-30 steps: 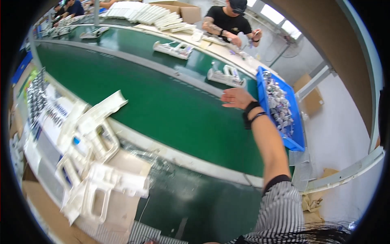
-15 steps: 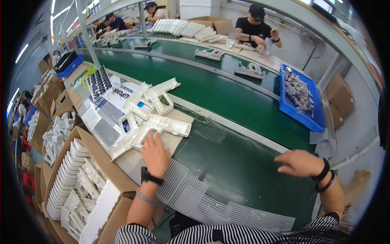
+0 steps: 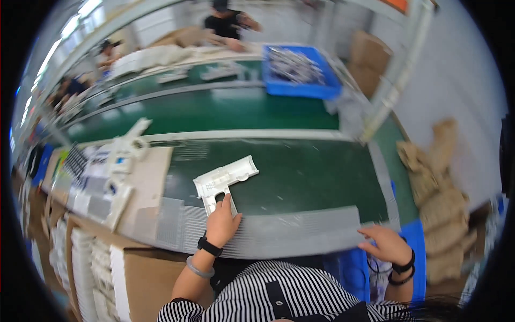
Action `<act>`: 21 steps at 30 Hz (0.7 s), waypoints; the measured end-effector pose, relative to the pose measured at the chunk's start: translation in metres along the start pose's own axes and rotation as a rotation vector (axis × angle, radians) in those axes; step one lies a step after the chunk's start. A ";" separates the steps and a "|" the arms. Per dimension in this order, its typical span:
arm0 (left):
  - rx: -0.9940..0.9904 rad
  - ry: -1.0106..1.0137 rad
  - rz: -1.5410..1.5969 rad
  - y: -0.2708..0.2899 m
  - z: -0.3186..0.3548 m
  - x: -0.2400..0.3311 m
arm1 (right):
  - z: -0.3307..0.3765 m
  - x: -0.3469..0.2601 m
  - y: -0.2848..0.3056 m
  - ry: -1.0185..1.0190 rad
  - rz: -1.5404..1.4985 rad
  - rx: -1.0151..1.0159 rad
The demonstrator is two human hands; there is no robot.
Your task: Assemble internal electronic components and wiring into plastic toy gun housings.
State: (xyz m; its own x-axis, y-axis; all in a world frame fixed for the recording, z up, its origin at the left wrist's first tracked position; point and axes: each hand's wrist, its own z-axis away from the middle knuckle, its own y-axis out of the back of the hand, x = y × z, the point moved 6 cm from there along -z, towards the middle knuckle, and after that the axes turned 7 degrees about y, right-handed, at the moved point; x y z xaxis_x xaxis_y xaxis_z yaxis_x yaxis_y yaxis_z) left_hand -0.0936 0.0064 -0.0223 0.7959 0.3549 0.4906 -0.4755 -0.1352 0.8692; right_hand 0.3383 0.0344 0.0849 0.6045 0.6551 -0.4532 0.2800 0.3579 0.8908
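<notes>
Held white casing (image 3: 228, 177) by its handle (image 3: 209, 206) in left hand (image 3: 221, 225), best gripped steadily; held right hand (image 3: 387, 245) loosely open, empty, near blue bin (image 3: 417, 255).

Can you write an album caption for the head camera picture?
The left hand holds a white plastic part over a green worktop; the right hand looks empty.

From my end of the feed, no word or number comes through readable. Near the left edge of the table (image 3: 300, 172), I make out a pale sheet (image 3: 98, 156) with dark marks that look like print, but they smear too much for me to tell letters from figures or count the lines.
</notes>
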 end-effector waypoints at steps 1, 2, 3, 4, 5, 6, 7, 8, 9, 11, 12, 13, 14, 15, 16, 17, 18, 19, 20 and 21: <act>-0.077 -0.045 0.113 -0.012 0.005 0.017 | 0.021 0.000 0.001 -0.114 -0.053 0.018; -0.156 -0.104 0.111 -0.025 0.012 0.033 | 0.045 -0.001 0.003 -0.239 -0.105 0.040; -0.149 -0.229 0.097 -0.030 0.017 0.052 | 0.075 0.004 0.003 -0.365 -0.134 0.062; -0.150 -0.366 0.092 -0.034 0.022 0.070 | 0.110 0.007 0.004 -0.502 -0.165 0.089; -0.185 -0.417 0.113 -0.039 0.025 0.074 | 0.144 0.022 0.003 -0.710 -0.203 0.015; -0.228 -0.470 0.126 -0.044 0.035 0.073 | 0.181 0.038 -0.002 -0.894 -0.312 0.072; -0.253 -0.509 0.069 -0.042 0.047 0.074 | 0.225 0.048 -0.009 -1.082 -0.427 0.137; -0.266 -0.550 0.012 -0.037 0.055 0.075 | 0.269 0.056 -0.013 -1.320 -0.321 0.052; -0.189 -0.575 -0.071 -0.033 0.058 0.072 | 0.310 0.060 -0.018 -1.540 -0.214 -0.060; -0.111 -0.612 -0.178 -0.034 0.053 0.051 | 0.392 0.052 -0.049 -1.767 -0.179 -0.285; -0.109 -0.628 -0.205 -0.042 0.050 0.043 | 0.432 0.041 -0.071 -1.912 -0.334 -0.353; -0.125 -0.627 -0.268 -0.045 0.049 0.048 | 0.465 0.035 -0.093 -1.924 -0.356 -0.442; -0.100 -0.606 -0.270 -0.049 0.048 0.048 | 0.491 0.028 -0.119 -1.921 -0.378 -0.531; -0.086 -0.616 -0.280 -0.051 0.047 0.053 | 0.514 0.028 -0.146 -1.899 -0.328 -0.525; -0.068 -0.619 -0.295 -0.051 0.047 0.056 | 0.528 0.025 -0.164 -1.868 -0.276 -0.525; -0.082 -0.638 -0.292 -0.051 0.047 0.061 | 0.519 0.020 -0.170 -1.913 -0.288 -0.424; -0.145 -0.568 -0.270 -0.053 0.044 0.061 | 0.506 0.019 -0.178 -1.955 -0.298 -0.324; -0.208 -0.498 -0.242 -0.057 0.041 0.059 | 0.512 0.023 -0.197 -1.895 -0.138 -0.415; -0.145 -0.572 -0.195 -0.062 0.042 0.057 | 0.516 0.028 -0.217 -1.825 0.012 -0.506; -0.174 -0.540 -0.183 -0.064 0.045 0.065 | 0.491 0.025 -0.211 -1.896 -0.110 -0.634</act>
State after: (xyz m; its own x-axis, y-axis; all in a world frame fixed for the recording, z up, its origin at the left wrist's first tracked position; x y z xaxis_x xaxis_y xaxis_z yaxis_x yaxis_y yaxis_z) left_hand 0.0052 -0.0041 -0.0431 0.9271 -0.1685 0.3348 -0.3305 0.0537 0.9423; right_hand 0.6602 -0.3514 -0.0983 0.5981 -0.6355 0.4883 0.3667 0.7588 0.5382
